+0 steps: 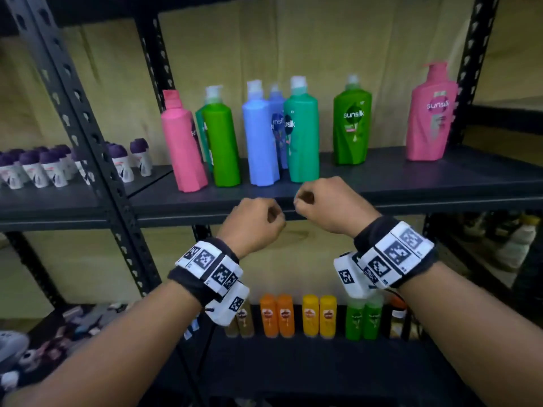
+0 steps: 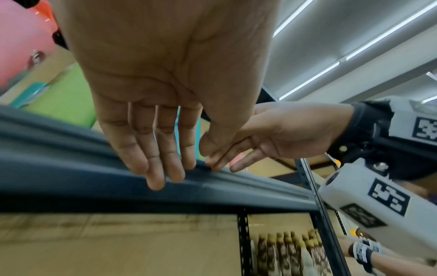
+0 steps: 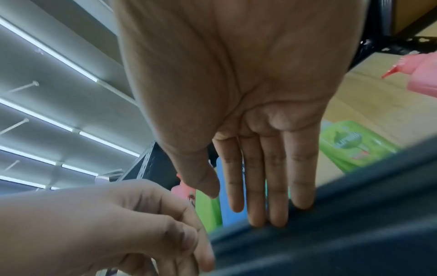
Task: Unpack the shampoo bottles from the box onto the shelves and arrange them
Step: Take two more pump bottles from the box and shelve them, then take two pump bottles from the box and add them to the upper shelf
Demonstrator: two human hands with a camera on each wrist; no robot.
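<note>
Several shampoo bottles stand on the dark shelf [image 1: 411, 183]: a pink one [image 1: 183, 142], a green one [image 1: 221, 142], a blue one [image 1: 260, 139] and a teal one [image 1: 302, 136] bunched at the left. A green Sunsilk bottle [image 1: 351, 124] and a pink pump bottle [image 1: 430, 116] stand apart to the right. My left hand [image 1: 252, 221] [image 2: 182, 166] and right hand [image 1: 326, 207] [image 3: 236, 205] hang side by side at the shelf's front edge, fingers relaxed, holding nothing. The right hand's fingertips lie against the shelf lip [image 3: 331, 233]. No box is in view.
Small white roll-on bottles with purple caps [image 1: 53, 165] fill the neighbouring shelf at left, behind a perforated black post [image 1: 97, 142]. The lower shelf holds rows of small orange, yellow and green bottles [image 1: 293, 318]. Bare shelf lies between the green Sunsilk bottle and the pink pump bottle.
</note>
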